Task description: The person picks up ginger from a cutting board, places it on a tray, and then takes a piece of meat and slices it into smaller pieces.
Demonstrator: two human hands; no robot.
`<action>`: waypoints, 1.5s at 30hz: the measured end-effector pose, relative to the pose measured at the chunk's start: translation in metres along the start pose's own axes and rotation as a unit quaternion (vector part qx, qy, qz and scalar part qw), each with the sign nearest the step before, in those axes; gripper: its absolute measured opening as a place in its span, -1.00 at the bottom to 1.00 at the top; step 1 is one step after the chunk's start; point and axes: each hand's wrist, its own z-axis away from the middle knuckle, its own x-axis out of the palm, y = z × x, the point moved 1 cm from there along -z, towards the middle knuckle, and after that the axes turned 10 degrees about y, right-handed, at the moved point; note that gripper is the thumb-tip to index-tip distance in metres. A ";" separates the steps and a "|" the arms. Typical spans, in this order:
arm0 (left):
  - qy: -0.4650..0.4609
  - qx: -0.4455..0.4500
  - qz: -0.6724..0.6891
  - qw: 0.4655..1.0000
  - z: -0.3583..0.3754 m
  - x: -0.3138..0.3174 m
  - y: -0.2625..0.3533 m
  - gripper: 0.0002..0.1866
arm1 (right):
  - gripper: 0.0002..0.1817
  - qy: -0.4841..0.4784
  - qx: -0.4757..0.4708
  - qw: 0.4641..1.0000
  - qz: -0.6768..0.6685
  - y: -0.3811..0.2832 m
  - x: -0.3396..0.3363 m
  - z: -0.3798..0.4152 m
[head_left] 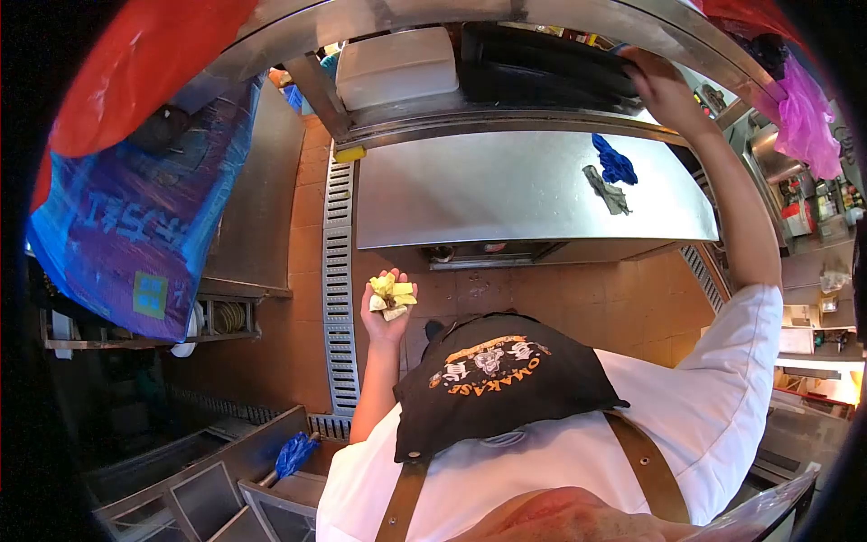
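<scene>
Several chunks of pale yellow and white food [390,291], with small brown bits among them, rest in my left hand [383,321]. That hand is held palm up with the fingers curled around the pieces, in front of my black apron [506,370]. I cannot make out exactly what food it is. High on the right, my right hand [664,86] grips the right end of a long black tray [551,72] on the overhead shelf. Part of its fingers is hidden at the tray's edge. Left of the tray stands a white plastic bin [397,68].
Below the shelf is a steel counter [470,190] with a blue cloth [614,160] and a grey-green cloth [606,191]. A yellow object [349,154] sits at its left corner. A floor drain grate [339,316] runs alongside. A blue-purple bag [144,217] hangs left.
</scene>
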 end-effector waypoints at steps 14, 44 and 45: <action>0.002 -0.009 -0.006 1.000 -0.035 0.001 -0.034 -0.62 | -0.83 -0.112 0.013 0.977 -0.180 -0.098 0.176 0.238; -0.539 0.448 -0.680 0.214 -0.319 0.150 -0.304 -0.74 | -0.61 -0.055 0.914 0.399 -0.045 -0.645 0.114 0.623; -0.546 0.443 -0.698 0.133 -0.318 0.145 -0.314 -0.73 | -0.60 -0.061 0.892 0.447 -0.038 -0.700 0.117 0.623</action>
